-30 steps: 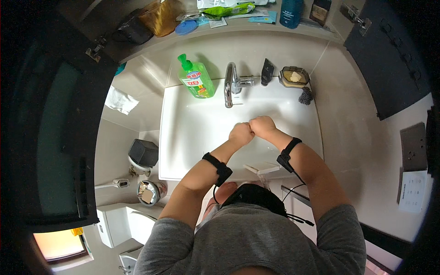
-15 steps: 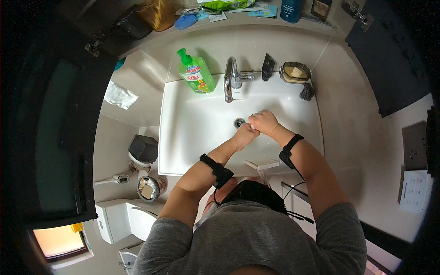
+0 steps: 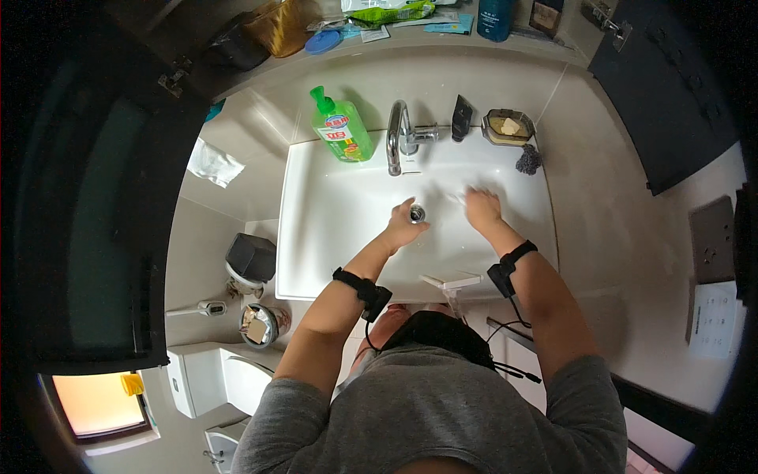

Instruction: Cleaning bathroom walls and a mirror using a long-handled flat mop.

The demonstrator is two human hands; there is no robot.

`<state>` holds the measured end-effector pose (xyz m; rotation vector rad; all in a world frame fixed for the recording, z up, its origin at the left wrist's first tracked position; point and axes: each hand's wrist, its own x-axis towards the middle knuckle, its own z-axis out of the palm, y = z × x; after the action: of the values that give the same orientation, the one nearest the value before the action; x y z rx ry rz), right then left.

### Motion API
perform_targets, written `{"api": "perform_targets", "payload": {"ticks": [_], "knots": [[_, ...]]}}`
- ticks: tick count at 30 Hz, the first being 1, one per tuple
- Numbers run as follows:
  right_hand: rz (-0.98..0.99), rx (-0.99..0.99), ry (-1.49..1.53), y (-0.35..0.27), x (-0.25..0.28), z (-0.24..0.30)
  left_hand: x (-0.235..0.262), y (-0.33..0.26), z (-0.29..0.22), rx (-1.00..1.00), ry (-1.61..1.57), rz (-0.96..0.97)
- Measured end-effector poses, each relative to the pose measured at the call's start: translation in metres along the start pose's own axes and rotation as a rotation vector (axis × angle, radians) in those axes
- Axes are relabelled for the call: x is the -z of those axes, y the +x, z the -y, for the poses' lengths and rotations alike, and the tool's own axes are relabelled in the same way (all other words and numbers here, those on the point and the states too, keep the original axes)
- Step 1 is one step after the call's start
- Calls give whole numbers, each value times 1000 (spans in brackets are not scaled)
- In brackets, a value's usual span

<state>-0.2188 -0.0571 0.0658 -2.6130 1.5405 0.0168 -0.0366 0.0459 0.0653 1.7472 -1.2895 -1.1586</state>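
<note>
Bordering a round metal drain [image 3: 417, 213], left fingers [image 3: 403, 208] spread; right fingers [image 3: 475, 196] blurred, state unclear.

White washbasin [image 3: 332, 237], rectangular with rounded corners, glossy and set level; its broad floor slopes gently from the walls, and soft grey shadows lie across it. The drain [image 3: 417, 214], a small round fitting with a bright metal rim and a dark centre, sits in the basin floor and is uncovered. From where I stand, it shows in the gap between the spread thumb and fingers of the left hand [image 3: 410, 217]; contact cannot be told. To its right, at the fingertips of the blurred right hand [image 3: 483, 208], a pale streak [image 3: 455, 196] appears above the basin floor, too smeared to identify.
</note>
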Motion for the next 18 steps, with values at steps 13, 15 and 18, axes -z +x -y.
{"api": "perform_targets", "payload": {"ticks": [13,15,18], "knots": [[174,149,703,-25,55,45,1,-19,-40,319,-645,193],[207,143,731,-34,67,53,3,-22,-47,209,-703,157],[108,122,890,-40,60,55,10,-26,-51,95,-807,137]]}}
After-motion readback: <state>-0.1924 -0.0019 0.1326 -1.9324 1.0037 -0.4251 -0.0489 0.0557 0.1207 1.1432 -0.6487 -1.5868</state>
